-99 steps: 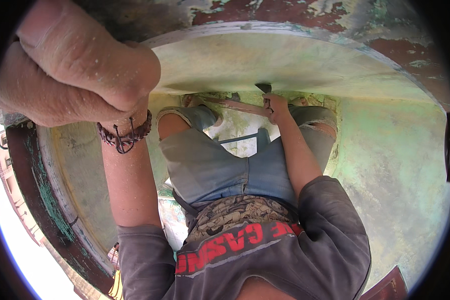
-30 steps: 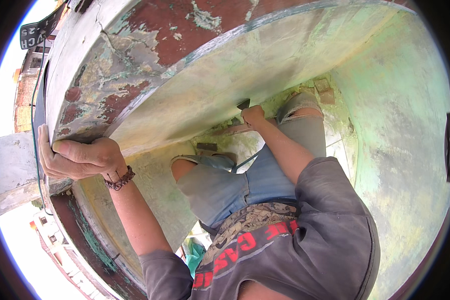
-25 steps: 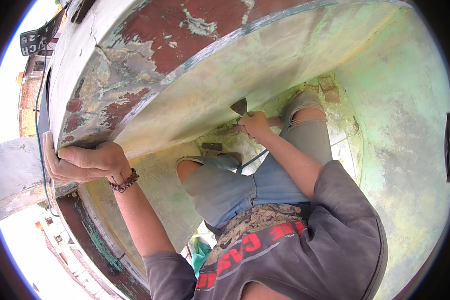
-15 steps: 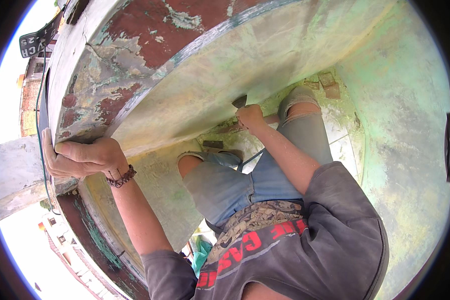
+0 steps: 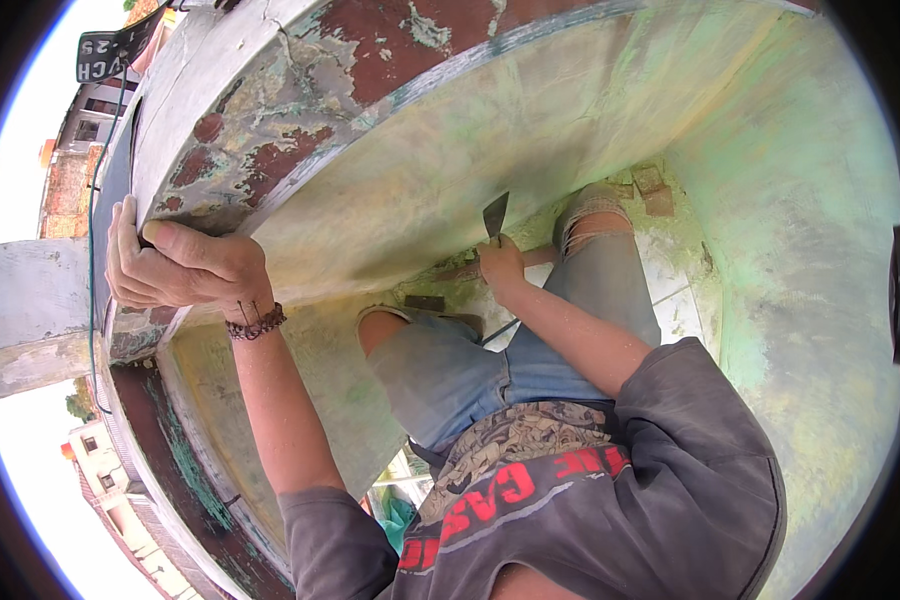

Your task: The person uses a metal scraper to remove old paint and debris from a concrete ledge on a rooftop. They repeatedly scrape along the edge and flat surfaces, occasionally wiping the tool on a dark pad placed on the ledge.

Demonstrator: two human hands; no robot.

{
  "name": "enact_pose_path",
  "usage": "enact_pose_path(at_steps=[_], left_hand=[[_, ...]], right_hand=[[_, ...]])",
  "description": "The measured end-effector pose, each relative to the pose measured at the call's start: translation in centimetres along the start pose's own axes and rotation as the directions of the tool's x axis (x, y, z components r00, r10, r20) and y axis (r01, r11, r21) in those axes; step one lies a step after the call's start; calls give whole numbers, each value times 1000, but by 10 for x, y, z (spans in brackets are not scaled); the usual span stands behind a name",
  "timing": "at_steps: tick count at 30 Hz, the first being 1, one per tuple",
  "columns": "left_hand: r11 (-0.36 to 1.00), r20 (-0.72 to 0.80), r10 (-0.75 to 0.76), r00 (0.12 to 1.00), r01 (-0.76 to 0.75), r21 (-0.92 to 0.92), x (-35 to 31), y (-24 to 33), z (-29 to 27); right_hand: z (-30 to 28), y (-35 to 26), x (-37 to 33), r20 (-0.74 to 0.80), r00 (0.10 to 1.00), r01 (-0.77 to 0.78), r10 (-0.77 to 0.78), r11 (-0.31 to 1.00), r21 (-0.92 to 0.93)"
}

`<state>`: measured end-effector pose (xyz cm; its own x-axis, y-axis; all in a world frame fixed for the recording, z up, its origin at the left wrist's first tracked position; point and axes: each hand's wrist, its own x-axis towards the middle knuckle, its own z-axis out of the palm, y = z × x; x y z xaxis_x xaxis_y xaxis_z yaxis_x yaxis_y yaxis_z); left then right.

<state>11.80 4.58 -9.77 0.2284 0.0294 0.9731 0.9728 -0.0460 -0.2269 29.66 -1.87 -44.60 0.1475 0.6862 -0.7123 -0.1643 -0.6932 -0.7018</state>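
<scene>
My right hand (image 5: pixel 502 266) is closed round the handle of a scraper (image 5: pixel 495 213) with a dark, flared metal blade. The blade points up and away from me, close to the stained inner face (image 5: pixel 420 180) of a low curved wall; whether it touches cannot be told. On the left, my left hand (image 5: pixel 192 262) is hooked over the wall's top ledge (image 5: pixel 315 105), fingers over the outer side and thumb on top. Maroon and teal paint is flaking off that ledge. A dark braided bracelet (image 5: pixel 257 323) circles my left wrist.
My knees in torn jeans (image 5: pixel 450 375) bend close to the wall. Loose tile pieces (image 5: pixel 651 190) lie in the far corner, and a dark block (image 5: pixel 425 302) sits between my legs. A greenish wall (image 5: pixel 800 300) rises on the right. A thin cable (image 5: pixel 94 260) hangs outside the ledge.
My right hand has moved slightly, and the scraper has turned so that more of its blade shows, pointing upward. My left hand stays on the ledge. The view has shifted a little.
</scene>
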Motion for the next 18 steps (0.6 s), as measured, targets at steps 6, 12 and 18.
enact_pose_path(at_steps=[6, 12, 18], left_hand=[[994, -4, -50, 999, 49, -94, 3, 4, -4], [971, -45, -121, 992, 109, -213, -11, 7, 9], [892, -201, -299, 933, 198, -406, -11, 37, 38]], right_hand=[[-40, -27, -112, 310, 819, 568, -483, 758, -321], [-81, -42, -80, 432, 786, 588, -442, 750, -303], [-102, -20, -12, 646, 511, 852, -567, 433, -294]])
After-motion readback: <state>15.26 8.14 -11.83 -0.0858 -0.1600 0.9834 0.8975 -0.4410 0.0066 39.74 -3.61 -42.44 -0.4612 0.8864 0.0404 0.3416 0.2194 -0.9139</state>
